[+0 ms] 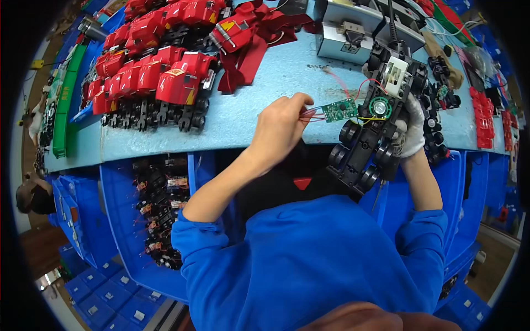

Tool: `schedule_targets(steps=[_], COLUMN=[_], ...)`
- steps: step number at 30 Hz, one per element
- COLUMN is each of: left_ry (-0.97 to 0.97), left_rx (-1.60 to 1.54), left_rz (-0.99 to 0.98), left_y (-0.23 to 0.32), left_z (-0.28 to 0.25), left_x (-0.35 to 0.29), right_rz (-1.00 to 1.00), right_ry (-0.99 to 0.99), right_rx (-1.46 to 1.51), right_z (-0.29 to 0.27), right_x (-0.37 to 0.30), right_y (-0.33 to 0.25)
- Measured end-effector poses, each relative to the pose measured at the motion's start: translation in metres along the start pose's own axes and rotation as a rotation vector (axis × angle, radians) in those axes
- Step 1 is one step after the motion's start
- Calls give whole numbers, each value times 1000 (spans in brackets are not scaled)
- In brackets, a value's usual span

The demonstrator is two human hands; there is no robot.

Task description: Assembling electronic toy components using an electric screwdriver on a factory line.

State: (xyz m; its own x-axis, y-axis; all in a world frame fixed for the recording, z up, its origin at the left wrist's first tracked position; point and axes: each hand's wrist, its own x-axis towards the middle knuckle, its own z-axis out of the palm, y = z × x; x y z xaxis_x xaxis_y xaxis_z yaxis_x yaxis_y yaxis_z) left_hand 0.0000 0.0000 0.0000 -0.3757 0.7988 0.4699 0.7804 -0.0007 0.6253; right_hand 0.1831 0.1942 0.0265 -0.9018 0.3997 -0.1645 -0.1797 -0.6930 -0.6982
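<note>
My left hand [280, 126] is bare and closed in a pinch on thin wires [313, 115]. These run to a small green circuit board [340, 111], which hangs beside a black toy truck chassis [361, 149]. My right hand [410, 129], in a pale glove, grips the chassis from its right side, fingers partly hidden behind it. The chassis is held tilted over the table's near edge, its black wheels showing. On it sit a round green-rimmed speaker [380, 108] and a white plastic box [396, 77]. A red wire loops from the board toward the white box.
Red toy truck cabs [179, 85] stand in rows at the left of the blue table [243, 124], near a dark red cloth [245, 66]. A silver metal fixture [345, 41] stands behind the chassis. Below the table, a blue bin [118, 220] holds wired black parts [160, 209].
</note>
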Motion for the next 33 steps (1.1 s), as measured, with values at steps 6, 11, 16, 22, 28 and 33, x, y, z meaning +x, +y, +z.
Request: schedule_targets(steps=[6, 11, 16, 22, 28, 33], left_ry=[-674, -637, -227, -101, -433, -347], left_rx=[-255, -221, 8, 500, 632, 371], left_rz=[-177, 11, 82, 130, 142, 161], left_y=[30, 61, 44, 14, -67, -112], left_z=[-85, -82, -37, -9, 36, 2], left_x=[2, 28, 66, 121, 157, 134], right_rz=[194, 359, 270, 44, 9, -18], right_ry=[74, 69, 370, 357, 193, 282], right_rx=[120, 85, -632, -836, -754, -738], right_z=[-18, -21, -1, -11, 7, 7], right_x=[29, 42, 46, 26, 14, 4], right_y=[35, 58, 48, 15, 22, 24])
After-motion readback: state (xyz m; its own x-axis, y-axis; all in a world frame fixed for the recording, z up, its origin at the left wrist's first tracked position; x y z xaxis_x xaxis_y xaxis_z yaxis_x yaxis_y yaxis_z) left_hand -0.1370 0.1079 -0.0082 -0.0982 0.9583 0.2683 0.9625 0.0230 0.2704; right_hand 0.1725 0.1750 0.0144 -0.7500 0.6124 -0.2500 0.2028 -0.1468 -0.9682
